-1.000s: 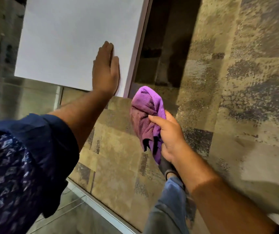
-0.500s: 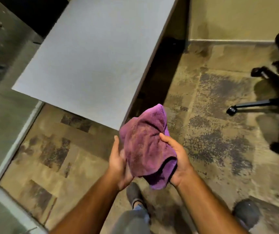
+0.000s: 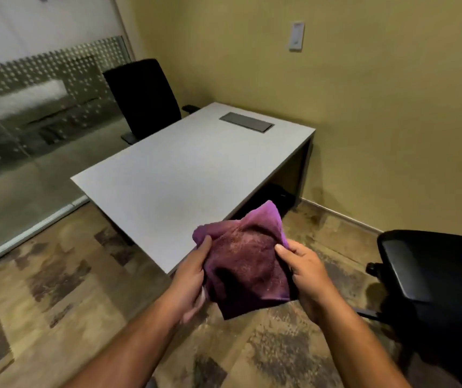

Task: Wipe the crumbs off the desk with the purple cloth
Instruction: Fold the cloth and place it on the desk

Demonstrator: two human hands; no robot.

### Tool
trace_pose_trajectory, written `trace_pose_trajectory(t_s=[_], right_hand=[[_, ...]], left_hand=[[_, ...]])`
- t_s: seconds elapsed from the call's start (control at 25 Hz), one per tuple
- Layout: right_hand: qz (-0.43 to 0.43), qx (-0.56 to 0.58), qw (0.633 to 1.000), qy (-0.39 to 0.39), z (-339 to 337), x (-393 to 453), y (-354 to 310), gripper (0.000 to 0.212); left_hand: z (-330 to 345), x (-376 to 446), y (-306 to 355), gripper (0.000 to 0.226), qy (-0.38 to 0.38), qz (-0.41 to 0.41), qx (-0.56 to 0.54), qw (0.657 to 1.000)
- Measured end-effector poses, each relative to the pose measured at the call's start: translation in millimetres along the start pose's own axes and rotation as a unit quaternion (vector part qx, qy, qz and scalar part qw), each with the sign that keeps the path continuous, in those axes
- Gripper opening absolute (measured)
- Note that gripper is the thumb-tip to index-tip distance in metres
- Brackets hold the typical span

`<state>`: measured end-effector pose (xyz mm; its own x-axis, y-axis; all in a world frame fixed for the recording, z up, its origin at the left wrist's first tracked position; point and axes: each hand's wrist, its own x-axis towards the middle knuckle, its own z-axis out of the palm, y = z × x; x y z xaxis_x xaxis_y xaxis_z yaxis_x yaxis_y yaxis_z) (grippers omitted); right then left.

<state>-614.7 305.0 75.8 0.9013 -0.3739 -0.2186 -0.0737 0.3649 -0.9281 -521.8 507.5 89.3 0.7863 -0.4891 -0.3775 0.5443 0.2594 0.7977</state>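
Observation:
The purple cloth (image 3: 245, 261) hangs spread between both hands, in the air just in front of the desk's near corner. My left hand (image 3: 192, 275) pinches its left edge with the thumb on top. My right hand (image 3: 306, 271) grips its right edge the same way. The grey desk (image 3: 185, 175) stretches away beyond the cloth, its top plain, with a dark cable hatch (image 3: 246, 122) near its far end. No crumbs can be made out on the desk at this distance.
A black office chair (image 3: 143, 99) stands behind the desk's far left side. Another black chair (image 3: 434, 278) sits close on my right. A frosted glass partition (image 3: 28, 113) runs along the left, yellow walls behind and right. Patterned carpet covers the floor.
My head has lifted from looking down at the floor to looking across the desk. My left hand left the desk top and took the cloth's left edge; both hands spread it wider.

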Motion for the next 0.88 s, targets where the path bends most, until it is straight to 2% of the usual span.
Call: trace_pose_trajectory(t_s=[0.16,0.28,0.36,0.44,0.52,0.6,0.68,0.8,0.88], right_hand=[[0.040,0.030,0.995,-0.083,-11.4,11.7,-45.0,0.036],[0.076,0.047,0.993,-0.083,-17.6,33.1,-62.0,0.034],[0.088,0.043,0.993,-0.060,-20.5,53.1,-68.7,0.031],[0.105,0.038,0.993,-0.028,-28.2,75.5,-72.6,0.027],[0.114,0.033,0.992,-0.037,-37.1,101.8,-81.8,0.028],[0.094,-0.010,0.993,-0.067,-45.2,135.3,-93.4,0.026],[0.073,-0.068,0.993,-0.063,-48.0,173.3,-104.7,0.026],[0.043,-0.117,0.991,-0.045,-41.4,219.8,-113.9,0.026],[0.010,-0.043,0.998,-0.046,-31.3,249.8,-119.7,0.036]], left_hand=[[45.9,-8.4,13.9,0.057,-0.020,0.034,-0.065,0.997],[60.9,15.6,26.8,0.062,0.018,0.018,-0.123,0.992],[64.0,39.7,33.1,0.055,0.017,-0.004,-0.111,0.994],[60.9,67.0,38.5,0.042,-0.003,-0.012,-0.063,0.998],[56.0,97.1,49.0,0.058,-0.036,-0.004,0.046,0.998],[53.0,133.2,62.8,0.070,-0.085,0.044,0.165,0.982],[51.3,172.4,78.6,0.074,-0.100,0.083,0.206,0.970],[43.4,222.2,100.3,0.086,-0.123,0.112,0.141,0.976],[44.1,252.5,109.9,0.079,-0.143,0.078,0.056,0.985]])
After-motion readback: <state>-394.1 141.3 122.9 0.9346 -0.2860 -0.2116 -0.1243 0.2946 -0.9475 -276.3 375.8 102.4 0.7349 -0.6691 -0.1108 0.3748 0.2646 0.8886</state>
